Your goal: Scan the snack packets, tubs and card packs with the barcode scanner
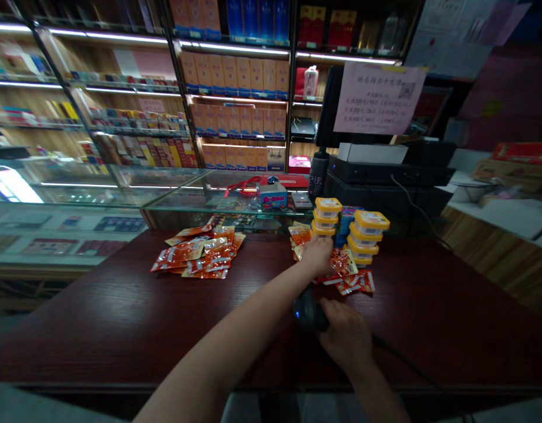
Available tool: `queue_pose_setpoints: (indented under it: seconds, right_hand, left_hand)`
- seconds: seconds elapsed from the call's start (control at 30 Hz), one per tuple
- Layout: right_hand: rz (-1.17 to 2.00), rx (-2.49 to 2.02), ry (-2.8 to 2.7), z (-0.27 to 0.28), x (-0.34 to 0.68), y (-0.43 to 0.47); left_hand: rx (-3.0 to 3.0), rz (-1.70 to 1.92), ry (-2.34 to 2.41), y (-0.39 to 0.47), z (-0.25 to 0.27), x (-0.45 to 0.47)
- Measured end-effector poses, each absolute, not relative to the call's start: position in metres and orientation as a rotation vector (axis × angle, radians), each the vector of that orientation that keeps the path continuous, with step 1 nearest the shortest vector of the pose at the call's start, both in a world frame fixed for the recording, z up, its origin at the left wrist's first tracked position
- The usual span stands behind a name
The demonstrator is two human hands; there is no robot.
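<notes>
My left hand (317,256) reaches forward to a pile of shiny red-orange snack packets. Its fingers curl down at a snack packet (343,262) and are partly hidden. My right hand (346,330), nearer the desk's front edge, is closed around a black barcode scanner (306,311) with a small blue light. The scanner's head lies under my left wrist. Just beyond my left hand rises a stack of yellow-lidded plastic tubs (327,214), and a second tub stack (368,230) stands to its right. More snack packets (355,283) lie loose in front of the tubs.
Another pile of snack packets (204,254) lies left on the dark wooden desk (134,329). Behind are a glass counter (187,197), a small blue-pink box (273,197) and a monitor (329,111) with a paper sign. A scanner cable (411,361) trails right.
</notes>
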State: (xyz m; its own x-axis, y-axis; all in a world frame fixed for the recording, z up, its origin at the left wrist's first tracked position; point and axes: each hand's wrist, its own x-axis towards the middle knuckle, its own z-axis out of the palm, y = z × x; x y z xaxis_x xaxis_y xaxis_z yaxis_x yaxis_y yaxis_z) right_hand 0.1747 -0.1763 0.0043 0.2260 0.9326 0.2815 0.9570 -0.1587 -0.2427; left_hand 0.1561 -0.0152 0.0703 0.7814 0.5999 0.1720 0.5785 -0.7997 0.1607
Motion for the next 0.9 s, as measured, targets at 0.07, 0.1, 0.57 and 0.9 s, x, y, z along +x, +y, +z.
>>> queue_pose_setpoints:
  seconds: [0.07,0.1,0.57,0.9]
  right_hand:
    - [-0.094,-2.135,-1.753,0.004,0.175,-0.176]
    - [-0.096,-2.128,-1.756,0.004,0.175,-0.176]
    - [-0.198,-2.102,-1.8,0.001,0.175,-0.178]
    - [-0.224,-2.097,-1.828,-0.004,0.176,-0.179]
  left_hand:
    - [2.807,0.344,0.992,-0.014,0.069,0.157]
    - [2.752,0.343,1.007,-0.013,0.069,0.157]
    - [1.221,1.089,0.69,0.015,0.049,0.073]
    - [0.678,1.027,0.791,0.003,0.023,0.022]
